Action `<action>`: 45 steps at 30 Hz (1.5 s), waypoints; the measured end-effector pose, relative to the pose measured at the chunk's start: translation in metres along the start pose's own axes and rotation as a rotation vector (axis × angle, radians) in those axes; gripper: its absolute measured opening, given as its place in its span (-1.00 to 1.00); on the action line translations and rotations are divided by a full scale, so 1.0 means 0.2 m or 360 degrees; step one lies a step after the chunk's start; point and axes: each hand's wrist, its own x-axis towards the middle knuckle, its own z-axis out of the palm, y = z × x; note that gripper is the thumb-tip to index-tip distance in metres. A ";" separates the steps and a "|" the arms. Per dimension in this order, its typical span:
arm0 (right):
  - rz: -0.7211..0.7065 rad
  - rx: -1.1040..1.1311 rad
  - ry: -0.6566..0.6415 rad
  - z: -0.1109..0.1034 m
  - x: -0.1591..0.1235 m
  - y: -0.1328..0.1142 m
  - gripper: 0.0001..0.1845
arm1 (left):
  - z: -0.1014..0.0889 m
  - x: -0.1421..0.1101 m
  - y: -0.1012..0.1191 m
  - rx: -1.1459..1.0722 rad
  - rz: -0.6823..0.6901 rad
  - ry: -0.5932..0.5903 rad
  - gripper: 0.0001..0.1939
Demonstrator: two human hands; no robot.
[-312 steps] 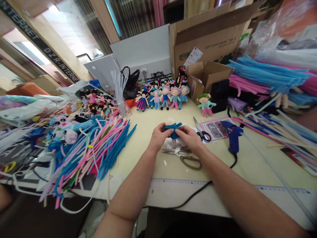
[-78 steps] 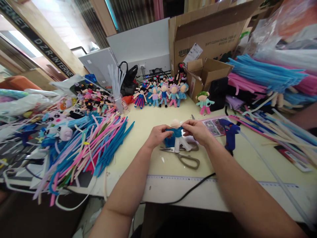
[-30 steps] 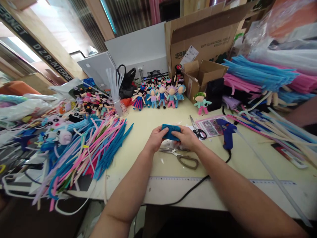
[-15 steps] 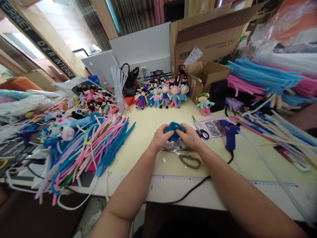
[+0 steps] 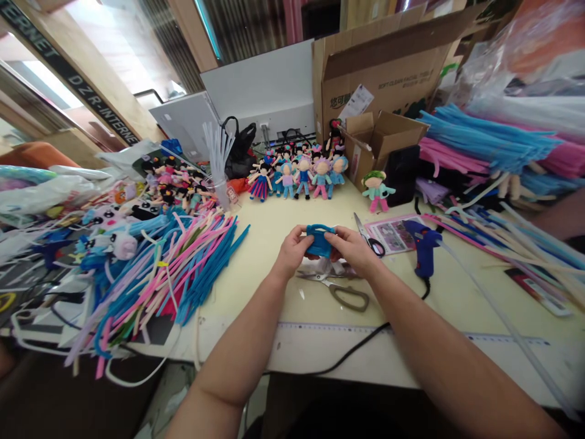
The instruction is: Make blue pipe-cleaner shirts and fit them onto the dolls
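Between both hands, above the middle of the table, is a teal piece of bent pipe cleaners (image 5: 319, 243) with a narrow gap near its top edge. My left hand (image 5: 295, 247) pinches its left side, thumb on the front. On the opposite side my right hand (image 5: 347, 246) grips it between thumb and fingers. Just below the hands lie scissors with olive handles (image 5: 350, 297), spread on the table, beside a clear plastic packet (image 5: 326, 267) partly hidden by the hands. Black-handled scissors (image 5: 375, 246) rest right of my right hand.
A blue glue gun (image 5: 426, 250) with a black cord lies to the right. Loose pipe cleaners (image 5: 183, 268) cover the left side. Several finished dolls (image 5: 304, 177) stand at the back, and one green-haired doll (image 5: 377, 192) stands before cardboard boxes (image 5: 384, 137). A ruler (image 5: 329, 328) runs along the front edge.
The teal piece has been turned and spread from a rounded, pointed shape into a wider, flatter rectangle. Both hands still hold it and have shifted slightly.
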 end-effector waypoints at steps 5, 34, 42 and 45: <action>0.0046 0.0038 -0.0138 -0.01 0.00 0.01 -0.60 | -0.02 0.01 0.01 -0.0062 -0.0040 0.0038 -0.66; -0.0107 -0.0041 0.0010 -0.04 0.03 0.03 -0.57 | -0.03 -0.01 0.00 -0.0021 -0.0105 -0.0128 -0.55; -0.0262 -0.0227 0.0140 -0.04 0.05 0.06 -0.74 | -0.02 0.01 -0.01 0.0024 -0.0183 -0.0138 -0.60; -0.0333 -0.0350 0.0170 -0.03 0.04 0.06 -0.76 | 0.00 0.00 0.00 0.0161 -0.0018 -0.0048 -0.69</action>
